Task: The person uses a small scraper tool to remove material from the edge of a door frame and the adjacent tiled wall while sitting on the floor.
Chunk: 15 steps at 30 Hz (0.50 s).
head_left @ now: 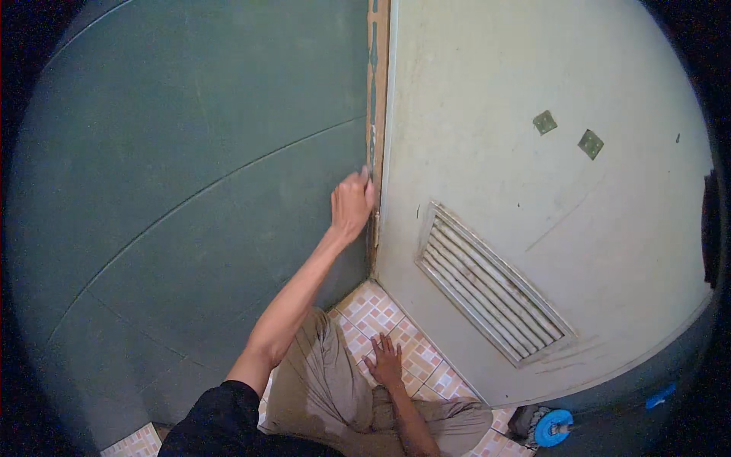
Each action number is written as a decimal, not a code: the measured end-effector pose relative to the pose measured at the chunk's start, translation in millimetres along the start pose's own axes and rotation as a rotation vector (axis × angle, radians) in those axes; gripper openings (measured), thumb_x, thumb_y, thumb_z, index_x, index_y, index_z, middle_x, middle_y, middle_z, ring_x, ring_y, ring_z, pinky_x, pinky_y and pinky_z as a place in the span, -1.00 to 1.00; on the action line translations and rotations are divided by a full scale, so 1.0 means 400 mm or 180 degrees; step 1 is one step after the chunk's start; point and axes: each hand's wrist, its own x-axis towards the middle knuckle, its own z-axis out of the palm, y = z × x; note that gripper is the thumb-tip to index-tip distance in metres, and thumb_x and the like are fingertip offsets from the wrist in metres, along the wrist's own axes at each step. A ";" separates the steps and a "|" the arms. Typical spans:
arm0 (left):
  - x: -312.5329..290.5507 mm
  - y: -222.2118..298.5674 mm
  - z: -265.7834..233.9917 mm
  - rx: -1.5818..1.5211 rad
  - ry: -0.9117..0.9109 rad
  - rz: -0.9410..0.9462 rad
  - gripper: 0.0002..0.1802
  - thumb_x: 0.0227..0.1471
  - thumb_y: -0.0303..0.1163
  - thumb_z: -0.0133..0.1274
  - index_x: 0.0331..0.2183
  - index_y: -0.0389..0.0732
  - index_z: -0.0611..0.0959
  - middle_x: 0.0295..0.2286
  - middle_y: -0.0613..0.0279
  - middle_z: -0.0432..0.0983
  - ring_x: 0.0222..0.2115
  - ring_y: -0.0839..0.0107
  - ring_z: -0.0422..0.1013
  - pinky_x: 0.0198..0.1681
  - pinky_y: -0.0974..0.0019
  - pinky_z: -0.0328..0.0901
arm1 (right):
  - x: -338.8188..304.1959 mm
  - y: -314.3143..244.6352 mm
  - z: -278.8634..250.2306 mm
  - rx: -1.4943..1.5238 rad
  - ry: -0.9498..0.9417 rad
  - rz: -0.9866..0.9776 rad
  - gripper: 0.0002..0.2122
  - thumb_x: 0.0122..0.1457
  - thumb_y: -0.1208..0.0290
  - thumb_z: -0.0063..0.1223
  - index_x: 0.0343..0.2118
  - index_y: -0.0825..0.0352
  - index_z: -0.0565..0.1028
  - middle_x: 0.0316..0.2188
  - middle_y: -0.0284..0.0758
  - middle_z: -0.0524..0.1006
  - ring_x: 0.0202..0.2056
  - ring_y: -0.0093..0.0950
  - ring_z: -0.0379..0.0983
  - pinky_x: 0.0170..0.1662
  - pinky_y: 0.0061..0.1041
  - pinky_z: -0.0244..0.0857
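Observation:
My left hand (352, 204) is raised against the narrow wooden strip (382, 99) of the door frame. Its fingers are curled closed, slightly blurred at the tips, and whatever they may grip is hidden. The strip shows bare brown wood with ragged streaks of dark green paint (373, 99) running down it. Just below the hand, a metal hinge (376, 228) sits beside the pale door (464, 99). Lower down, my right hand (387, 363) rests palm down with fingers spread on the patterned tile floor (415, 346), beside my bent leg (320, 373).
A dark green wall (190, 129) fills the left side. The door carries a louvred vent (491, 286) and two small green squares, one (544, 122) left of the other (591, 144). A round blue object (553, 428) lies by the door's lower right edge.

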 end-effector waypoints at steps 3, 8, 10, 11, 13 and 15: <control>0.071 0.009 -0.007 0.0146 0.0306 0.0008 -0.71 0.02 -0.46 -0.04 -0.22 -0.44 0.55 -0.47 -0.13 0.49 -0.47 -0.04 0.47 -0.41 0.00 0.38 | -0.005 -0.012 0.004 0.0018 0.0020 -0.0021 -0.35 0.15 -0.11 -0.11 0.24 0.13 0.17 0.29 -0.21 0.04 0.29 -0.22 -0.06 0.27 0.03 -0.24; 0.042 -0.004 0.050 0.0435 0.0350 0.0112 -0.67 0.03 -0.48 -0.05 -0.16 -0.48 0.52 -0.44 -0.09 0.50 -0.47 0.00 0.48 -0.43 0.04 0.40 | -0.003 -0.007 0.012 0.0041 0.0061 0.0011 -0.36 0.14 -0.10 -0.09 0.23 0.12 0.18 0.29 -0.22 0.05 0.29 -0.22 -0.03 0.26 0.03 -0.21; -0.002 -0.015 0.074 0.0271 0.0209 -0.0036 -0.69 0.01 -0.52 -0.02 -0.17 -0.45 0.52 -0.46 -0.13 0.46 -0.45 -0.04 0.44 -0.40 0.04 0.36 | -0.005 -0.003 0.013 0.0111 0.0094 -0.0012 -0.36 0.13 -0.09 -0.07 0.23 0.12 0.19 0.29 -0.23 0.06 0.28 -0.22 -0.01 0.26 0.03 -0.21; -0.017 -0.017 0.085 0.0258 0.0202 -0.0030 -0.69 0.01 -0.52 -0.02 -0.17 -0.45 0.52 -0.46 -0.13 0.46 -0.45 -0.04 0.44 -0.40 0.04 0.36 | -0.004 0.000 0.012 0.0107 0.0097 0.0003 -0.36 0.13 -0.09 -0.07 0.23 0.12 0.19 0.29 -0.23 0.06 0.28 -0.22 -0.01 0.26 0.03 -0.21; -0.046 -0.021 0.108 0.0201 0.0154 0.0003 -0.66 0.01 -0.52 -0.03 -0.12 -0.44 0.50 -0.44 -0.10 0.46 -0.46 -0.05 0.44 -0.41 0.03 0.35 | -0.002 0.007 0.009 0.0051 0.0137 0.0026 -0.35 0.12 -0.10 -0.06 0.23 0.12 0.19 0.29 -0.23 0.06 0.27 -0.22 0.00 0.26 0.03 -0.21; -0.083 -0.050 0.127 0.0253 0.0127 -0.0001 -0.64 0.02 -0.52 -0.02 -0.10 -0.44 0.49 -0.44 -0.10 0.46 -0.46 -0.05 0.44 -0.42 0.02 0.35 | -0.003 -0.008 0.008 0.0083 0.0105 -0.0007 -0.36 0.13 -0.09 -0.08 0.23 0.13 0.19 0.28 -0.21 0.06 0.28 -0.21 -0.01 0.26 0.04 -0.22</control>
